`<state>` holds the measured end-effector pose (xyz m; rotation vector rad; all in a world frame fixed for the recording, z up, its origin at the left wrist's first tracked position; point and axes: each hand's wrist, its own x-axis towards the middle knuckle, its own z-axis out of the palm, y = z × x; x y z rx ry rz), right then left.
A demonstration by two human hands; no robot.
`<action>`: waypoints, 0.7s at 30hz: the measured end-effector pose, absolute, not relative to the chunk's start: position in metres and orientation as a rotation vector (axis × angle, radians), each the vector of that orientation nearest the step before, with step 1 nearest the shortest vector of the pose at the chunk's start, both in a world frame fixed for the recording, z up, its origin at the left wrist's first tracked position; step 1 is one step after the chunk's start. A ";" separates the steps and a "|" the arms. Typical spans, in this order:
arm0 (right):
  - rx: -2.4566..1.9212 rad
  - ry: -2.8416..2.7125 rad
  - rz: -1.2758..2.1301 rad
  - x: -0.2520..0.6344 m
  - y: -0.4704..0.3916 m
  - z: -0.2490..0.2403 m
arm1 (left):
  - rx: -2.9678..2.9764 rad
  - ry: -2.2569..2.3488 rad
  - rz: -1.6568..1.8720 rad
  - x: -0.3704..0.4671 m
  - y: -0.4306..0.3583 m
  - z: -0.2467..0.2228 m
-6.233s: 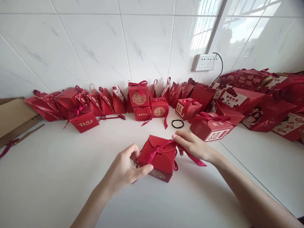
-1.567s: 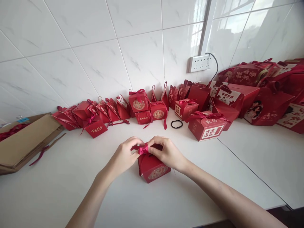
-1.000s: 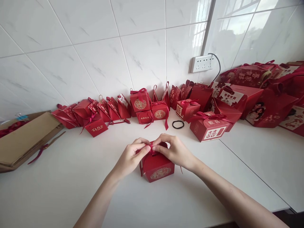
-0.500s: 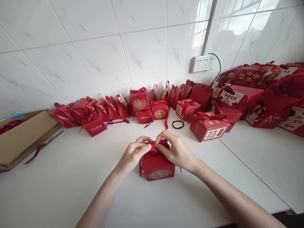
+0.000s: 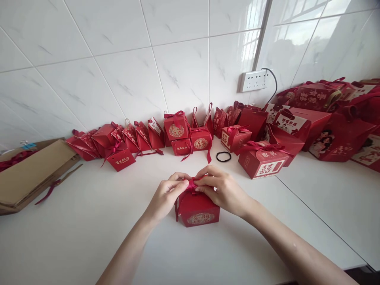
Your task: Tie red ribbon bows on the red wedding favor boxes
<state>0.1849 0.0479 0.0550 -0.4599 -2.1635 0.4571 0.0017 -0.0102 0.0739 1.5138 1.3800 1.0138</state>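
Note:
A red gift box (image 5: 198, 211) with a gold round emblem on its front stands upright on the white table before me. A dark red satin ribbon (image 5: 191, 185) is gathered in a bow or knot on its top. My left hand (image 5: 168, 194) pinches the ribbon's left side between thumb and fingers. From the right, my right hand (image 5: 221, 188) is closed on the other side of the ribbon, its fingertips close to the left thumb. A ribbon tail hangs down the box's left side. The fingers partly cover the knot.
Several red gift boxes (image 5: 175, 128) line the tiled wall, with larger ones (image 5: 341, 134) piled at the right. A black hair tie (image 5: 223, 156) lies behind my right hand. An open cardboard box (image 5: 35, 178) stands at the left. A power strip (image 5: 253, 81) is on the wall.
My right hand's fingers have shifted on the ribbon, now lying lower and flatter over the box's top. The left hand keeps its pinch. The view has tilted slightly.

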 end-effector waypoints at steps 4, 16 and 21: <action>-0.373 -2.141 0.377 0.187 0.050 0.055 | 1.556 1.451 1.050 0.002 -0.012 0.076; -0.242 -2.336 0.233 0.202 0.054 0.065 | 1.792 1.815 1.121 0.009 -0.033 0.075; -0.273 -2.428 0.068 0.210 0.058 0.068 | 1.741 1.862 1.161 0.005 -0.041 0.068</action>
